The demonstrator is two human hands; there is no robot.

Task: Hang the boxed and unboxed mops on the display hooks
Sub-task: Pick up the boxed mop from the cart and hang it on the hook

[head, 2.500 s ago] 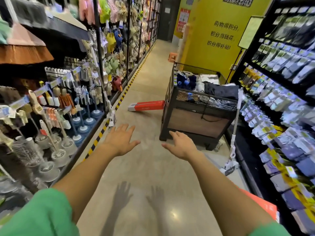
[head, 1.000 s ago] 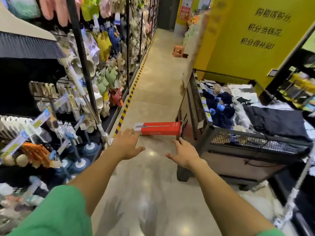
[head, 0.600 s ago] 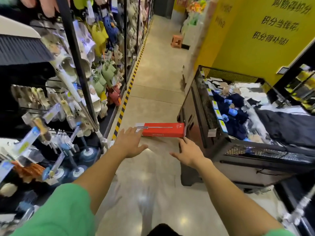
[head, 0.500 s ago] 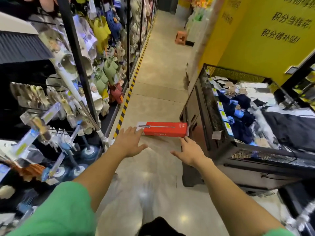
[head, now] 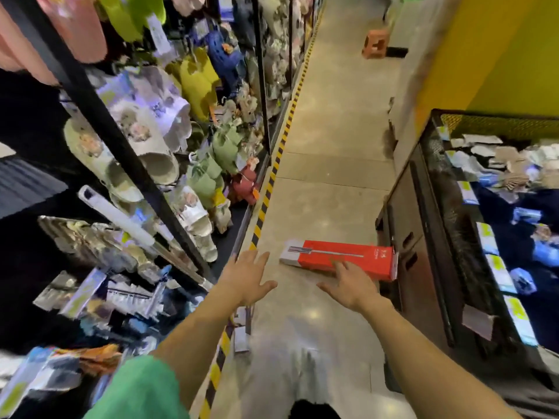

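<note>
A long red mop box (head: 341,260) with a white left end lies flat on the aisle floor, its right end against the dark bin. My right hand (head: 351,284) is spread open over the near edge of the box; whether it touches is unclear. My left hand (head: 246,278) is open, fingers apart, to the left of the box's white end, holding nothing. A white-handled unboxed mop (head: 121,219) leans slanted against the left shelving.
Shelving with hanging slippers (head: 157,125) and cleaning tools lines the left, edged by yellow-black floor tape (head: 269,189). A dark mesh bin (head: 429,237) of folded clothes stands on the right. An orange stool (head: 375,43) sits far down the aisle by the yellow wall.
I have moved up the aisle toward the red box. Both hands have reached forward and down; the right hand now overlaps the box's near edge.
</note>
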